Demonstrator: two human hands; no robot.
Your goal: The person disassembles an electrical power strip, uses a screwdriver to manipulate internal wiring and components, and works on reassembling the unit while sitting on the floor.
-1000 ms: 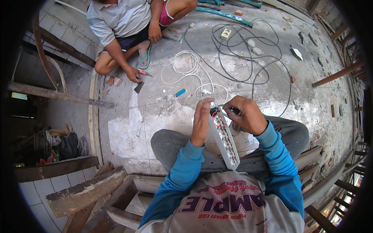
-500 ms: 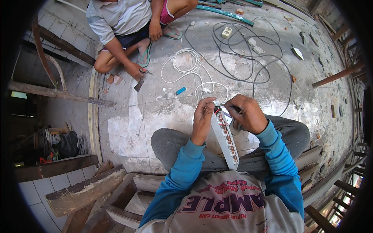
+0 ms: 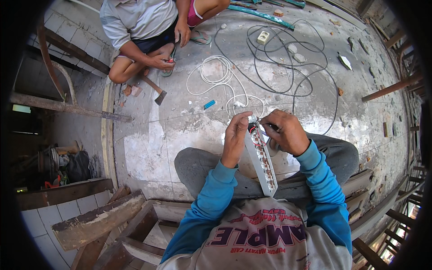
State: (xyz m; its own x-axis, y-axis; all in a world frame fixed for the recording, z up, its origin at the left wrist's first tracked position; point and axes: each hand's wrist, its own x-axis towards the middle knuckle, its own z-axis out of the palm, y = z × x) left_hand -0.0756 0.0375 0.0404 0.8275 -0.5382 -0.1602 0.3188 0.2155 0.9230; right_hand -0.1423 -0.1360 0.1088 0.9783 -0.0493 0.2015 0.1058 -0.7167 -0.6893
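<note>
Between my legs stands an opened white power strip housing [image 3: 260,168], its long inside showing metal strips and red wires. My left hand [image 3: 235,138] grips its far end, thumb and fingers closed around it. My right hand [image 3: 288,131] is at the same end from the right, fingertips pinched together beside the wires. Whatever lies between those fingertips is too small and dark to make out. A white cable [image 3: 215,83] lies coiled on the floor beyond my hands, with one loop running close to the housing's far end.
A small blue cylindrical piece [image 3: 209,104] lies left of the coil. A black cable [image 3: 292,66] with a white socket [image 3: 263,37] is sprawled farther right. At upper left squats a person [image 3: 144,31] holding something small and red, beside a hatchet [image 3: 155,89]. Timber pieces [image 3: 101,218] are stacked at lower left.
The other person's hand has lifted away from the hatchet and now holds a small red thing near the knee. My hands and the power strip housing have barely moved.
</note>
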